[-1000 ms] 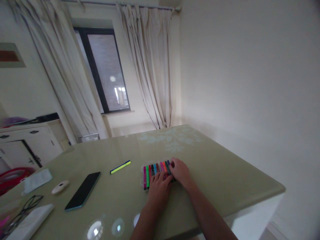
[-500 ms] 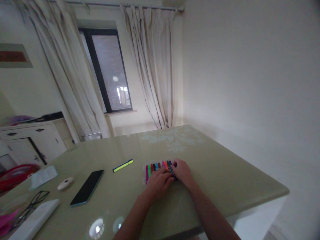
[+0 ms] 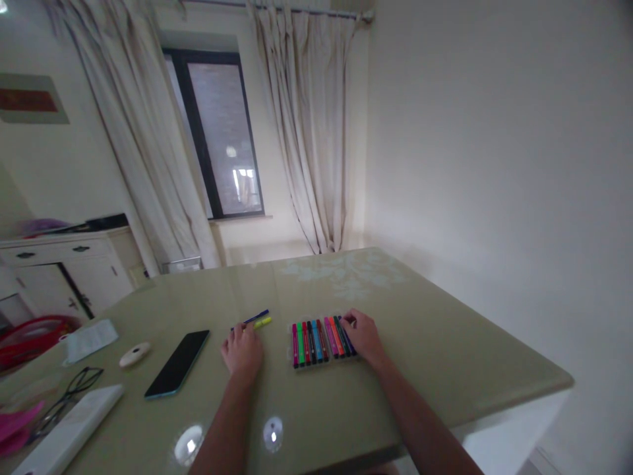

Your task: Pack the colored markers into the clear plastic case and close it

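Observation:
A clear plastic case [image 3: 309, 367] lies flat on the table, holding a row of colourful markers [image 3: 318, 342] with a gap near its middle. At its right end, my right hand [image 3: 364, 338] has curled fingers closed on the case's edge, partly covering the last dark markers. My left hand [image 3: 242, 351] is left of the case, its fingertips closed on a yellow marker [image 3: 262, 323]. Just behind it lies a dark blue marker [image 3: 258, 315], slanted the same way. The left fingers hide the near ends of both.
Left of my hands lie a black phone [image 3: 178, 364], a white oval object [image 3: 134, 355], glasses [image 3: 82, 382], a long white box [image 3: 72, 429] and a pale sheet [image 3: 91, 341]. The table's right edge [image 3: 475, 307] runs near a white wall.
My left hand has moved from over the case to the left, onto the yellow marker. The yellow and blue markers now lie slightly apart. My right hand stays at the case's right end.

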Tool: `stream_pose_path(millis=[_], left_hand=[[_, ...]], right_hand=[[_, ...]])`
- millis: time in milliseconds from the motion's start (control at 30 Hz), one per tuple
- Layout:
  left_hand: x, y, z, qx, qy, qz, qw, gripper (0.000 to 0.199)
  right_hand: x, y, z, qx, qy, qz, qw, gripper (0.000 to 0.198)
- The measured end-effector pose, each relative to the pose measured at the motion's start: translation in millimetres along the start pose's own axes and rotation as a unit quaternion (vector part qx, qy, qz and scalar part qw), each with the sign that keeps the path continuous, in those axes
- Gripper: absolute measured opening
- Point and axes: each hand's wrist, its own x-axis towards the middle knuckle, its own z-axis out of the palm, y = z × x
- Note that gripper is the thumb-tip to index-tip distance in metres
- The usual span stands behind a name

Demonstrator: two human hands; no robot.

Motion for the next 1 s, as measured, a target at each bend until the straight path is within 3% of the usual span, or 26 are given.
stream_pose_path(millis=[233,367,433,533,600,667,1000], left_hand=[[-4.1,-0.5,-6.8,0.011,-0.002,0.009,1.0,0.025],[-4.9,11.1,-9.0,-0.101,0.009,0.056,0.993,0.021],[-11.9,27.2,-9.2,-0.223,0.042,0.093,0.969,0.023],[-33.3,57.9,-7.2,-0.366,0.07,0.198,0.907,0.024],[-49.9,75.0,-5.1,-0.394,0.038,0.278,0.875,0.023],[-62.5,84.8,-3.6,-0.405,0.026,0.311,0.86,0.025],[-67.2,82.0,-3.4,-0.38,-0.022,0.314,0.87,0.03]], right_hand=[[-0.8,-2.9,-3.5,-0.016,0.02,-0.031,0.999,0.014],[-6.9,-14.3,-4.5,-0.03,0.04,-0.093,0.994,0.017],[-13.5,-23.8,-1.5,0.013,0.018,-0.139,0.99,0.019],[-24.5,-38.9,6.5,0.117,-0.064,-0.187,0.973,0.025],[-28.9,-46.3,11.1,0.185,-0.105,-0.178,0.961,0.031],[-29.3,-49.9,13.4,0.246,-0.121,-0.149,0.95,0.037],[-13.4,-42.5,12.3,0.444,-0.095,-0.035,0.89,0.045]])
